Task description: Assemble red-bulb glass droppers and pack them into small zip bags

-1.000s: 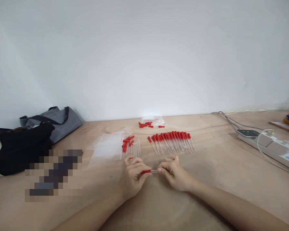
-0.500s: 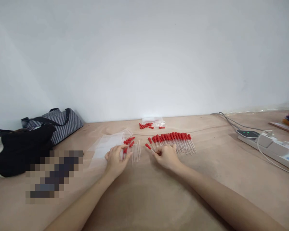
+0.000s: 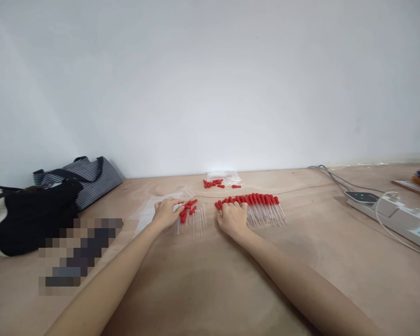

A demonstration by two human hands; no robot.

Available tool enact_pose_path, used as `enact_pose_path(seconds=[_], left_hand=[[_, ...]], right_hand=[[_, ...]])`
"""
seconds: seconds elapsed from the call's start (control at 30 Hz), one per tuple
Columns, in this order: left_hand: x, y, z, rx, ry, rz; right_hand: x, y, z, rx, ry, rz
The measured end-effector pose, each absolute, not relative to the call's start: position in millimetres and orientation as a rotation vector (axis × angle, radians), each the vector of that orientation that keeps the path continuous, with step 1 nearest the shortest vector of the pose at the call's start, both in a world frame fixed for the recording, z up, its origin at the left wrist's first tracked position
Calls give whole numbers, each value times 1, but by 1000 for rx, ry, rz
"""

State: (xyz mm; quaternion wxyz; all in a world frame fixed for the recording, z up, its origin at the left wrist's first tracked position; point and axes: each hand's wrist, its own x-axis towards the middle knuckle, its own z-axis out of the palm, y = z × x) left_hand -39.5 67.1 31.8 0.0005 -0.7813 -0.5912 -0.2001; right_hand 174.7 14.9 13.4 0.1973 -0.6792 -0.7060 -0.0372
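A row of clear droppers with red rubber bulbs [image 3: 262, 199] lies at the centre right. Over the left end of this row is my right hand [image 3: 233, 219], its fingers curled down; whatever they grip is hidden. My left hand [image 3: 167, 213] touches the edge of a small pile of loose red bulbs [image 3: 186, 212], thumb and fingers apart. Several bare glass tubes [image 3: 199, 221] lie side by side to the right of that pile. Beneath and behind my left hand are clear plastic bags [image 3: 145, 212].
Further back, more red bulbs [image 3: 213, 183] lie by another clear bag [image 3: 224, 176]. On the left stand a black bag [image 3: 31, 219] and a striped bag [image 3: 100, 179]. A power strip [image 3: 399, 221] with cables and a black device [image 3: 362, 197] are at the right.
My right hand has moved slightly left onto the row's left end, and the dropper it had is now hidden. My left hand has shifted up and back, uncovering more of the bulb pile.
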Motion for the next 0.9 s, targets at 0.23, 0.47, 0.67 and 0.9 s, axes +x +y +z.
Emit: enact_pose_path(seconds=[0.23,0.47,0.67,0.9], left_hand=[[-35,79,28,-2428,-1882,-635],[-32,66,28,-2350,-1823,-854],[-20,15,24,-2488,-1588,-1020],[6,-41,8,-2967,-1209,-874]], right_hand=[[136,25,28,-1995,-1967,166],[120,41,26,-2084,-1946,307],[137,33,36,-2006,-1941,289],[220,-9,24,-1456,-1966,167]])
